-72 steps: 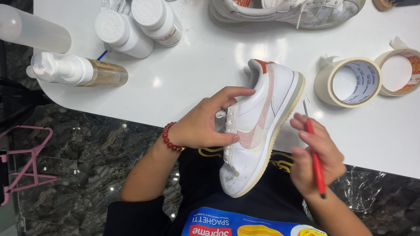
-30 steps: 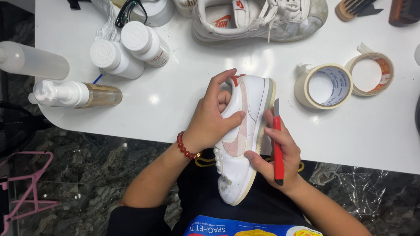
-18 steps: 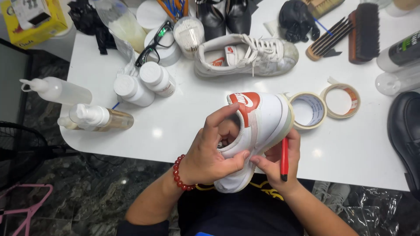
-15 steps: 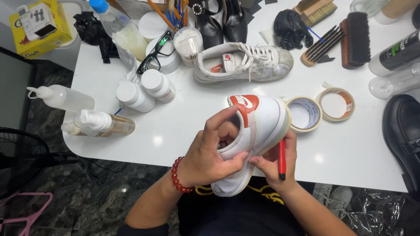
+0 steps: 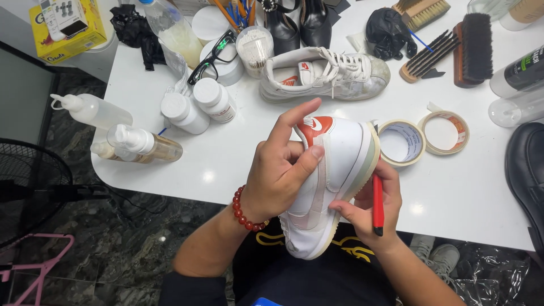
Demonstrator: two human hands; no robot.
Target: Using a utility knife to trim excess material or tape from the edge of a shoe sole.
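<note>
Head view looks straight down on a white table (image 5: 226, 164) with a rounded corner, set over a dark marbled floor (image 5: 113, 249); a black fan (image 5: 28, 187) and a pink frame (image 5: 39, 266) stand off to my left. On the table I see white bottles (image 5: 198, 105), a spray bottle (image 5: 144, 144), glasses (image 5: 212, 56), a second white sneaker (image 5: 326, 73) lying on its side, two tape rolls (image 5: 422, 139) and brushes (image 5: 453, 45).

Just past the table's near edge I hold a white sneaker (image 5: 334, 181) with a red heel tab, sole turned to my right. My left hand (image 5: 280, 173), a red bead bracelet (image 5: 246, 209) at its wrist, is closed around the heel and side, forefinger raised. My right hand (image 5: 371, 212) props the sole from below with its fingers while pinching a red pen-like tool (image 5: 378, 204), tip pointing toward me.
</note>
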